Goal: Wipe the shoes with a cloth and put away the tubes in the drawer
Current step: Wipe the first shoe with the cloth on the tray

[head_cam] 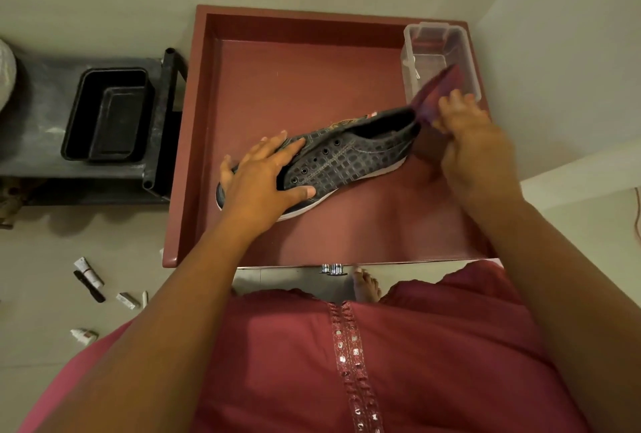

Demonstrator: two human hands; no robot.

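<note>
The grey checked shoe [347, 155] lies on its side in the middle of the open red drawer [204, 127], toe toward the person's left, and everything else reads off it. The left hand [263, 179] lies over the toe end, fingers [295, 146] straight and spread, pressing the shoe down rather than gripping it. At the heel end the right hand [468, 134] has its fingers curled round a purple cloth [433, 96], bunched and rubbing against the heel's rim. So the wiping step is in hand, by my reading, working at the back of the shoe.

Beyond the heel, in the drawer's far corner, stands a clear plastic box [440, 58]. Well off past the toe, on the floor outside the drawer, the tubes [88, 271] lie scattered, none put away yet.

The next move likely calls for drawing the cloth along the upper toward the toe while the left hand shifts clear.
</note>
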